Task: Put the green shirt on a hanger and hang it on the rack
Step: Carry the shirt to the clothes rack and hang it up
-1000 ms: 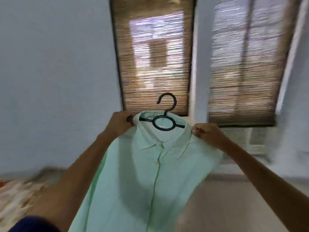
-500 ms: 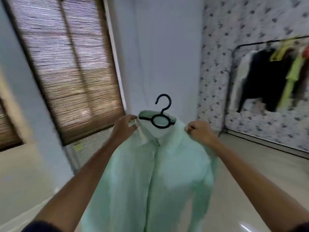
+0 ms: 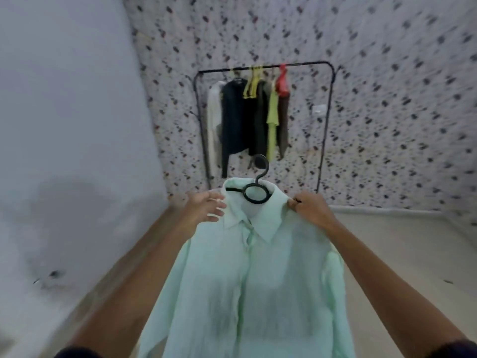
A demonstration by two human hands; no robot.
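Hands: left loose, right gripping shirt.

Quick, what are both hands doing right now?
Left hand: open, fingers spread against the green shirt by the collar.
Right hand: closed, gripping the shirt's shoulder, which sits on the hanger.

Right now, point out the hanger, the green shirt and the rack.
hanger (image 3: 256, 194), head view, black ring below the hook.
green shirt (image 3: 232, 293), head view, front panel.
rack (image 3: 304, 64), head view, top bar.
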